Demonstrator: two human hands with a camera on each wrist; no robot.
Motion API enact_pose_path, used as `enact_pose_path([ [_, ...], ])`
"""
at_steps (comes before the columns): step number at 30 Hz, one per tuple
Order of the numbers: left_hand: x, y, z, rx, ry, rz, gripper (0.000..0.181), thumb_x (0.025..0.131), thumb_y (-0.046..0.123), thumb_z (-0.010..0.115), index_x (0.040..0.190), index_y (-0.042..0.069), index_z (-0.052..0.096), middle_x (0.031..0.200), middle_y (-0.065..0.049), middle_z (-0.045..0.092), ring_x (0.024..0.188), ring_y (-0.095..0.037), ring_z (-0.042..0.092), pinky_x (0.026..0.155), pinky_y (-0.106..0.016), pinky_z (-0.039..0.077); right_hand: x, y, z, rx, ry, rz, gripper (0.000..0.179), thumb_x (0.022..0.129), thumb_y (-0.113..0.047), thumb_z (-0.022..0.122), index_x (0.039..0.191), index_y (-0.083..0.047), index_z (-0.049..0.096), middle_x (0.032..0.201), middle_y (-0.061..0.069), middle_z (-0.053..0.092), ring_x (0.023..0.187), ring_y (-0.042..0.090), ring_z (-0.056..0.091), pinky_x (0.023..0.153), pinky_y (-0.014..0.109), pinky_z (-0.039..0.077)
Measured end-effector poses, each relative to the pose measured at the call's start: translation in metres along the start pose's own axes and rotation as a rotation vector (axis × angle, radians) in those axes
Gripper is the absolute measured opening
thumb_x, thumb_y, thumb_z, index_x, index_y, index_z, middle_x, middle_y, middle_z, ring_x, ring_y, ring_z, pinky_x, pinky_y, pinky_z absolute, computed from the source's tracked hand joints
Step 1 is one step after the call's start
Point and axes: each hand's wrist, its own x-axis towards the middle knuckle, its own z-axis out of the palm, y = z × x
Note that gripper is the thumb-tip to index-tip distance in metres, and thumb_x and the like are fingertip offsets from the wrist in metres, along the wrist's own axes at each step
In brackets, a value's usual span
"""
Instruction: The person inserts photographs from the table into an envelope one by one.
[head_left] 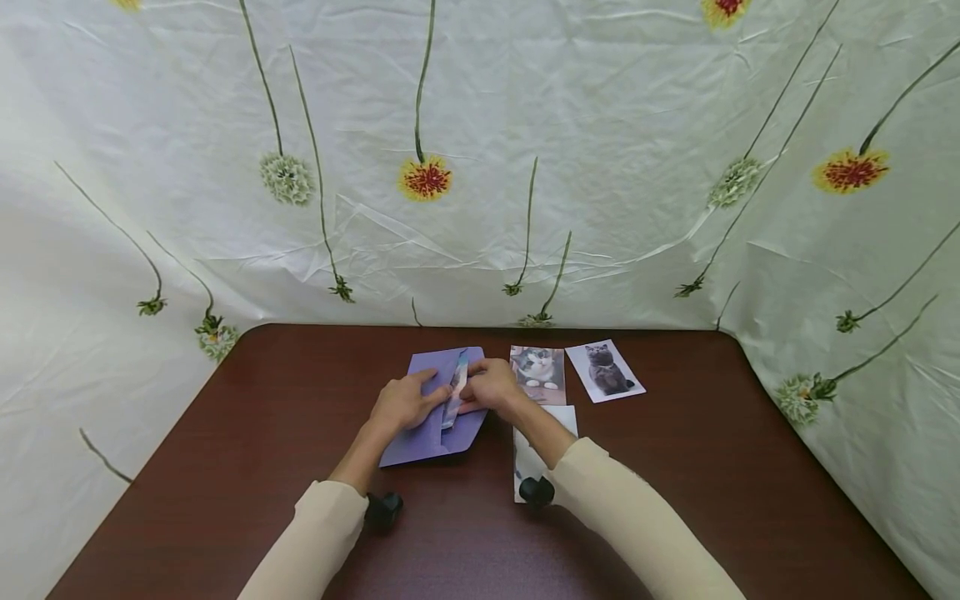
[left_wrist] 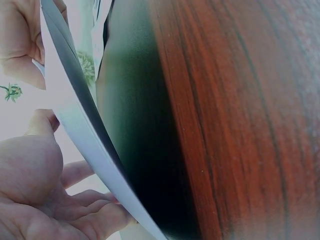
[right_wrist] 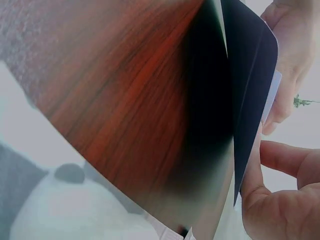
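Note:
A purple envelope point(head_left: 416, 446) lies slanted on the table in front of me, its flap side toward the right. Across its opening sits a narrow, pale picture card point(head_left: 451, 412), partly inside the envelope. My left hand point(head_left: 401, 404) rests on the envelope with fingers spread, the thumb reaching to the card's edge. From the right, my right hand point(head_left: 491, 385) pinches the card between thumb and fingers. In the left wrist view the envelope's edge point(left_wrist: 95, 137) stands up off the tabletop. The dark underside of the envelope point(right_wrist: 250, 75) shows in the right wrist view.
A grey-and-white cat photo point(head_left: 537, 367) lies right of the envelope, beside a grey cat photo point(head_left: 604, 371). Another card point(head_left: 525, 462) is partly covered by my right forearm. A flower-print cloth point(head_left: 480, 208) hangs behind the brown table point(head_left: 315, 375).

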Motion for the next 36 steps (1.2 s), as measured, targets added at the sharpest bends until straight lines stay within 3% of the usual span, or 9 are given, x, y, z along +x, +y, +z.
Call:
enact_pose_path([
  [8,-0.001,0.001,0.0,-0.005,-0.006,-0.012,0.062,0.102,0.047,0.055,0.151,0.009,0.049,0.145,-0.025,0.055,0.134,-0.048,0.051,0.105,-0.059,0.045,0.0,-0.004,-0.004,-0.04,-0.017,0.05,0.054,0.083,0.014,0.062,0.136,0.007,0.057,0.114,0.032,0.065,0.076,0.034,0.077,0.074,0.038,0.062],
  [17,-0.001,0.001,0.001,-0.014,0.006,-0.001,0.062,0.102,0.045,0.056,0.151,0.008,0.05,0.145,-0.025,0.055,0.134,-0.047,0.051,0.106,-0.06,0.044,0.002,-0.003,-0.002,0.012,-0.019,0.037,0.047,0.09,0.011,0.057,0.137,0.01,0.056,0.103,0.03,0.07,0.07,0.032,0.076,0.073,0.04,0.062],
  [27,0.0,-0.001,0.002,-0.016,0.013,0.005,0.062,0.102,0.045,0.056,0.151,0.008,0.049,0.146,-0.024,0.055,0.134,-0.048,0.051,0.105,-0.059,0.044,0.009,0.001,0.005,0.048,-0.008,0.045,0.044,0.089,0.011,0.057,0.132,0.012,0.059,0.089,0.025,0.072,0.059,0.02,0.072,0.07,0.04,0.062],
  [36,0.0,0.0,0.001,-0.009,0.009,0.002,0.062,0.102,0.046,0.056,0.151,0.008,0.049,0.145,-0.025,0.055,0.134,-0.048,0.051,0.105,-0.059,0.045,0.013,0.003,0.009,0.029,-0.007,0.034,0.036,0.089,0.01,0.057,0.125,0.014,0.062,0.099,0.026,0.072,0.061,0.02,0.073,0.071,0.037,0.062],
])
